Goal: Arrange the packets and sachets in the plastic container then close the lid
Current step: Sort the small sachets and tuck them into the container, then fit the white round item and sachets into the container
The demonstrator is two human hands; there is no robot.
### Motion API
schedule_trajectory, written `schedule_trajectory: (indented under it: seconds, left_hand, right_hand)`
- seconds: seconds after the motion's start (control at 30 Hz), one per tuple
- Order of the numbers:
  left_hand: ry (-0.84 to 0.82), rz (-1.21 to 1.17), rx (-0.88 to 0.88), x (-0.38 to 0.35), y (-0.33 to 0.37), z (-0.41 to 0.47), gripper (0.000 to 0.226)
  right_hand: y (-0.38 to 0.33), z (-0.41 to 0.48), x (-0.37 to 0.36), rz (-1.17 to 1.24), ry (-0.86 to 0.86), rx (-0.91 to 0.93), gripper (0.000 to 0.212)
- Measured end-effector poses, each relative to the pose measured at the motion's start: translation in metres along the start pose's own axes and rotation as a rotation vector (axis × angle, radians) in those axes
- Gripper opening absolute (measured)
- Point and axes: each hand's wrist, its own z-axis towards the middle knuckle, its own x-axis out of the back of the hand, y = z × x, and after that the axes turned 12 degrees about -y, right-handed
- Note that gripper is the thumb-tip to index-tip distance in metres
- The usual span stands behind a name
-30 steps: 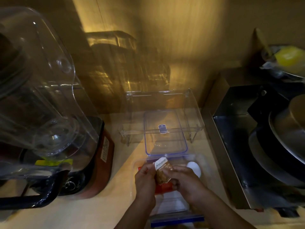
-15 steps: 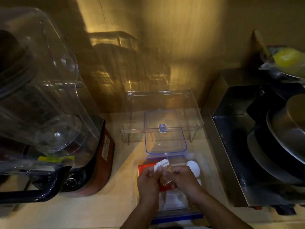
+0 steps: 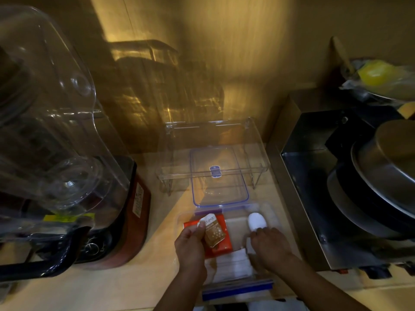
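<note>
Warm yellow light pools on the plain tan wall (image 3: 235,52) and throws rippled reflections across it. Below runs a pale wooden countertop (image 3: 94,290). A boxy stainless-steel appliance (image 3: 298,167) stands at the right, its corners dim.

Blender (image 3: 67,176) w/ clear jar at left; clear acrylic stand (image 3: 213,153) at back; steel pans (image 3: 381,176) stacked at right

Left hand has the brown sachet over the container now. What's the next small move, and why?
Probably lower the brown sachet flat beside the red packet and let go. The left hand holds it just above the open container, the right hand is already down among the white sachets, and the lid lies off behind.
</note>
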Motion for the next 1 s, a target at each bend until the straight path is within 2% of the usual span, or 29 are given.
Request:
schedule_trajectory:
  seconds: [0.13, 0.27, 0.5, 0.6, 0.67, 0.7, 0.73, 0.8, 0.83, 0.9, 1.0]
  left_hand:
    - [0.006, 0.008, -0.006, 0.004, 0.000, 0.002, 0.015]
    - [-0.009, 0.010, 0.006, 0.009, -0.002, 0.006, 0.011]
    - [-0.029, 0.122, -0.054, 0.015, -0.003, 0.007, 0.016]
    - [-0.060, 0.138, -0.050, 0.017, -0.001, 0.007, 0.021]
    - [-0.083, 0.144, -0.046, 0.018, 0.001, 0.006, 0.020]
    - [-0.100, 0.150, -0.045, 0.018, 0.001, 0.006, 0.018]
    - [-0.119, 0.160, -0.044, 0.017, 0.001, 0.006, 0.013]
    - [-0.157, 0.198, -0.043, 0.013, 0.001, 0.005, 0.006]
    - [-0.183, 0.226, -0.043, 0.009, 0.001, 0.004, 0.007]
    - [-0.258, 0.263, -0.035, 0.000, 0.000, 0.001, 0.010]
    - [-0.343, 0.288, -0.013, -0.015, -0.007, -0.001, 0.013]
  right_hand:
    - [0.002, 0.002, 0.004, 0.138, 0.063, 0.005, 0.050]
    - [0.003, 0.010, 0.024, 0.108, 0.204, 0.048, 0.054]
    - [-0.016, 0.038, 0.039, 0.097, 0.143, 0.068, 0.064]
    - [-0.011, 0.036, 0.035, 0.179, 0.165, 0.100, 0.064]
    - [-0.006, 0.029, 0.032, 0.408, 0.248, 0.121, 0.052]
    - [-0.004, 0.023, 0.033, 0.613, 0.285, 0.143, 0.043]
    - [-0.001, 0.016, 0.035, 0.855, 0.276, 0.185, 0.037]
    - [0.004, 0.000, 0.043, 1.305, 0.160, 0.341, 0.039]
    - [0.007, -0.005, 0.046, 1.405, 0.109, 0.398, 0.043]
    - [0.012, -0.012, 0.050, 1.348, 0.063, 0.446, 0.045]
    - [0.018, -0.015, 0.051, 1.063, 0.119, 0.375, 0.025]
